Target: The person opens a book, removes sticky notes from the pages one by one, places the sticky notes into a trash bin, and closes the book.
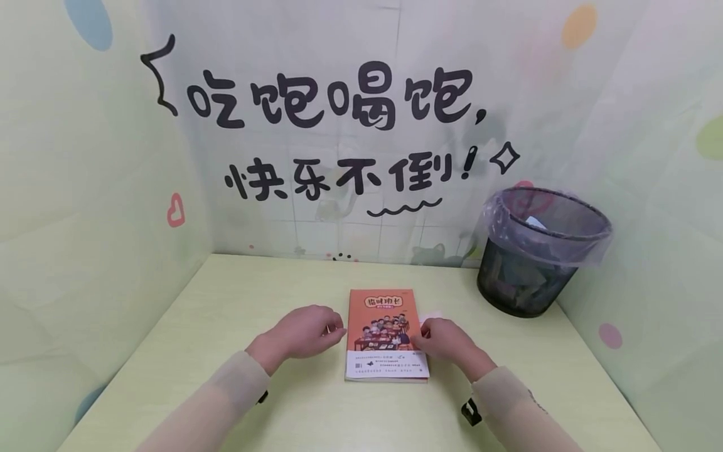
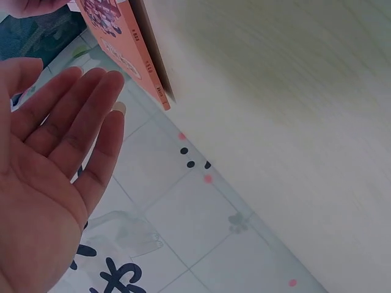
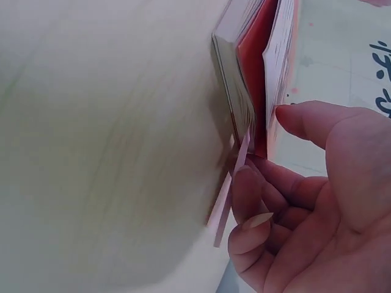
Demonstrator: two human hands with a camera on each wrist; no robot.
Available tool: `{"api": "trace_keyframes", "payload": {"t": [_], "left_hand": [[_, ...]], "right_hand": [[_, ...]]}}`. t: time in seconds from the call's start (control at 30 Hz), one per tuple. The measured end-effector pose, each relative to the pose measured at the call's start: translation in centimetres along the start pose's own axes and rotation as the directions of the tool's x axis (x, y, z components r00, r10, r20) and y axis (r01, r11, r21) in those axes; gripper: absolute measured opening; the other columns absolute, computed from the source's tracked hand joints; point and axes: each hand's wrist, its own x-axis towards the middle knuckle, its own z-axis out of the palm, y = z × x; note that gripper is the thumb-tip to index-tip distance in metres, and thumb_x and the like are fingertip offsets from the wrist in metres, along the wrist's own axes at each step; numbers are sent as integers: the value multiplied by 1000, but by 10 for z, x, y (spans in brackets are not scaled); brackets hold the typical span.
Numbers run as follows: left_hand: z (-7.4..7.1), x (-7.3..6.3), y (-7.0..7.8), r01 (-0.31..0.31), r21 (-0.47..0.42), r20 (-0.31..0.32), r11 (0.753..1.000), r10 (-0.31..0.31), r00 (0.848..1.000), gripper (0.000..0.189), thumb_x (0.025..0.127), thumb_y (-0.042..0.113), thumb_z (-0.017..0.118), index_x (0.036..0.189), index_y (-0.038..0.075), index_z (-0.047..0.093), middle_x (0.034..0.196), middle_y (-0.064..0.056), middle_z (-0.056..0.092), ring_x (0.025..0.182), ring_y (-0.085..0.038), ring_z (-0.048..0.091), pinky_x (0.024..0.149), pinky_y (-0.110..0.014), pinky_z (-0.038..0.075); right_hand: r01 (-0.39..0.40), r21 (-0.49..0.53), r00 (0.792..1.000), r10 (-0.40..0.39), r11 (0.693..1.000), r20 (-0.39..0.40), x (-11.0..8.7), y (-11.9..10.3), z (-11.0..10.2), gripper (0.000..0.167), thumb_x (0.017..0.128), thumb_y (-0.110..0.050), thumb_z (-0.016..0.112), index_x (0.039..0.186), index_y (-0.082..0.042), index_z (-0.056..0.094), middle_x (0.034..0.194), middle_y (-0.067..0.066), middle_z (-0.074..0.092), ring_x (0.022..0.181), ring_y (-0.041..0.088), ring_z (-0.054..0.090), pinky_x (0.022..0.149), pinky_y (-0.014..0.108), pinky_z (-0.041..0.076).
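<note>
An orange-covered book (image 1: pixel 380 314), with cartoon children at desks and a white band along its near end, lies closed on the table in the head view. At its right edge my right hand (image 1: pixel 449 342) pinches the cover and some pages, thumb on top and fingers underneath. The right wrist view shows the book (image 3: pixel 252 58) slightly parted there, a red sheet inside. Pink paper strips (image 3: pixel 225 213) stick out of that side, below the fingers. Beside the left edge hovers my left hand (image 1: pixel 302 331), its fingers loosely bent and holding nothing; the palm (image 2: pixel 40 195) faces the left wrist camera.
A black mesh waste bin (image 1: pixel 516 276) with a translucent purple liner stands at the back right, some paper inside. Printed fabric walls (image 1: pixel 350 238) enclose the pale table (image 1: pixel 237 289) at the back and both sides.
</note>
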Motion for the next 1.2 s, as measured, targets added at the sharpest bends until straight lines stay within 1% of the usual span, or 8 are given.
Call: {"api": "trace_keyframes", "payload": {"t": [0.17, 0.37, 0.63, 0.8, 0.93, 1.07, 1.2], "left_hand": [[3, -1, 1, 4, -13, 8, 1000, -4, 1000, 18, 107, 26, 68, 106, 15, 83, 94, 8, 77, 78, -7, 61, 79, -33, 60], [6, -2, 1, 8, -16, 10, 1000, -8, 1000, 18, 107, 26, 68, 105, 15, 83, 93, 9, 76, 77, -7, 60, 77, -33, 59], [7, -4, -3, 24, -28, 5, 999, -24, 1000, 18, 107, 24, 69, 106, 13, 83, 90, 9, 74, 74, -8, 59, 75, -32, 57], [5, -5, -6, 37, -32, 0, 999, -37, 999, 18, 107, 24, 69, 107, 13, 84, 92, 8, 75, 76, -9, 59, 77, -34, 59], [3, -6, -6, 41, -38, -8, 998, -41, 999, 18, 107, 24, 70, 109, 13, 84, 94, 7, 77, 77, -9, 60, 79, -35, 60], [0, -6, -7, 45, -46, -10, 998, -46, 999, 19, 107, 24, 70, 110, 12, 84, 95, 6, 77, 77, -10, 60, 79, -35, 60], [-2, -7, -8, 43, -44, -13, 998, -44, 999, 19, 107, 24, 69, 109, 12, 84, 94, 7, 77, 77, -9, 60, 78, -34, 60]], "right_hand": [[-17, 47, 1000, 18, 999, -7, 0, 2, 0, 28, 102, -34, 79, 107, -6, 75, 90, 4, 68, 82, 20, 60, 70, 31, 49], [-17, 73, 999, 19, 997, -25, -2, 0, -2, 27, 102, -33, 78, 110, -7, 74, 93, 4, 69, 84, 20, 61, 71, 31, 52], [26, 77, 995, -19, 997, -94, -7, -3, -7, 23, 105, -31, 73, 111, -9, 73, 93, 3, 69, 82, 20, 60, 67, 30, 51], [57, 91, 988, -43, 994, -148, -11, -12, -14, 24, 106, -31, 70, 115, -10, 73, 99, 3, 70, 87, 20, 60, 70, 32, 51], [87, 83, 981, -71, 993, -182, -15, -20, -18, 27, 106, -33, 67, 120, -10, 73, 104, 3, 71, 90, 21, 61, 73, 33, 53], [115, 65, 975, -100, 991, -197, -19, -28, -21, 32, 107, -33, 66, 127, -9, 73, 108, 4, 72, 90, 20, 62, 75, 34, 56], [128, 15, 970, -122, 992, -208, -26, -35, -23, 37, 108, -33, 64, 132, -7, 73, 114, 7, 74, 91, 21, 63, 81, 41, 61]]}}
